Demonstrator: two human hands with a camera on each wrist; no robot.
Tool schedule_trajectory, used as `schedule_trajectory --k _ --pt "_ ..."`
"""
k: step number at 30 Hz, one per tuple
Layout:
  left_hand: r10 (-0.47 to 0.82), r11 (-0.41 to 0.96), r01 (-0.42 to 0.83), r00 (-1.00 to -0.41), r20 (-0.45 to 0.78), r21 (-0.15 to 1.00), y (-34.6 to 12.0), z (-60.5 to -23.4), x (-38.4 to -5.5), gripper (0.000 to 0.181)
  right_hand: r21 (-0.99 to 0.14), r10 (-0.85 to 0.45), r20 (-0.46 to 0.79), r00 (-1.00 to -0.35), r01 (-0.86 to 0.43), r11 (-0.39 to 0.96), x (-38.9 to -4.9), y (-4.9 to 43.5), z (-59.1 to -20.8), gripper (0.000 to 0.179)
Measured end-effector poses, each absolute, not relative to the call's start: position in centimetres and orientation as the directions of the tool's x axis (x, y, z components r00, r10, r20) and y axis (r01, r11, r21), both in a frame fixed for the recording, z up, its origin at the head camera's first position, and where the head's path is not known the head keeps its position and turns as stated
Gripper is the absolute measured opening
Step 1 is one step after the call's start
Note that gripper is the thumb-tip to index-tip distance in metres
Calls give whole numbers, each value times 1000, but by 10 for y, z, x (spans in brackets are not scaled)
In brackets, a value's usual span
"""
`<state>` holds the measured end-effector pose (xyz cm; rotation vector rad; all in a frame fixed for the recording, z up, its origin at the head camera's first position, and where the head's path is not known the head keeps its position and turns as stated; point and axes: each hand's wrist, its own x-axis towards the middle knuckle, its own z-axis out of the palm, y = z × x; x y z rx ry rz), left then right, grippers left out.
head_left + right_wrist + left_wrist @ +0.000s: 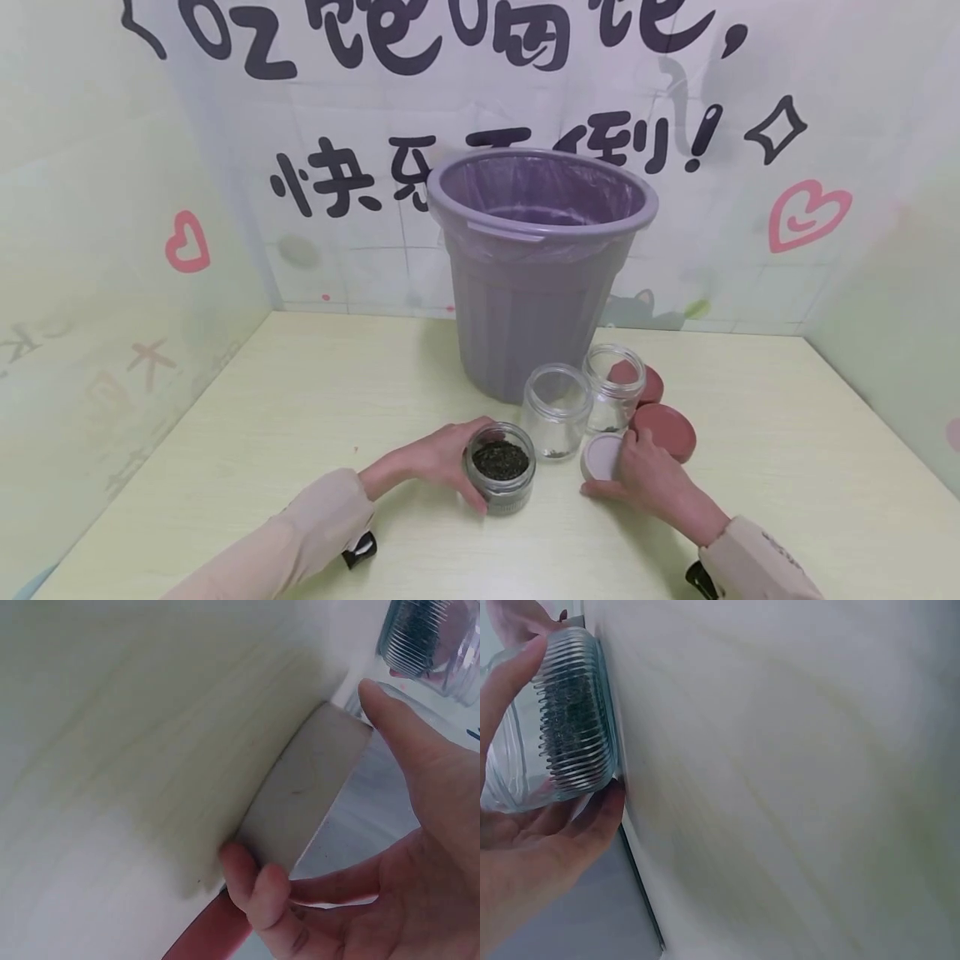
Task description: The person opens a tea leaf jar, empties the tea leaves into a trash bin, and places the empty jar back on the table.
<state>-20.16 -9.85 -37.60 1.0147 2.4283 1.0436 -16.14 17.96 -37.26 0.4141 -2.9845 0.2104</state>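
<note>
My left hand (444, 457) wraps around the side of an open glass jar (510, 502) that holds dark, dried, leaf-like flakes (501, 460). Ribbed glass shows between the thumb and fingers in the left wrist view, where the jar (574, 712) lies sideways to the camera. To the right, my right hand (656, 482) holds a pale grey lid (601, 457) flat at the table. The right wrist view has the thumb at one end of the lid (304, 784) and curled fingers at the other.
Two open clear jars (555, 417) (615, 392) stand between the hands, farther back. Red lids (667, 432) lie beside them on the right. Behind rises a large purple bin (532, 308) with a plastic liner. Printed walls enclose the pale table (360, 375).
</note>
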Motion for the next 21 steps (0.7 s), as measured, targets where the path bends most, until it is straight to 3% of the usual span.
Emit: schedule_trajectory --k 4,9,13,17,21 --pt "671 485 416 -741 -23 770 -100 -377 -201 84 -158 -252 69 -965 -260 953 -163 183 -367 85" --pt "600 475 299 -798 -56 828 -107 -377 -202 77 -241 -262 16 -965 -258 936 -163 190 -353 65" --pt "555 456 250 -830 -53 854 -116 -375 -203 78 -364 -297 131 -946 -325 873 -165 199 -339 36" --pt "516 455 220 -855 -54 863 -126 -370 -206 84 -407 -308 255 -917 -391 826 -171 206 -320 13" --pt "455 452 179 -889 -53 874 -136 -362 -210 88 -465 -248 288 -925 -362 808 -179 209 -294 21"
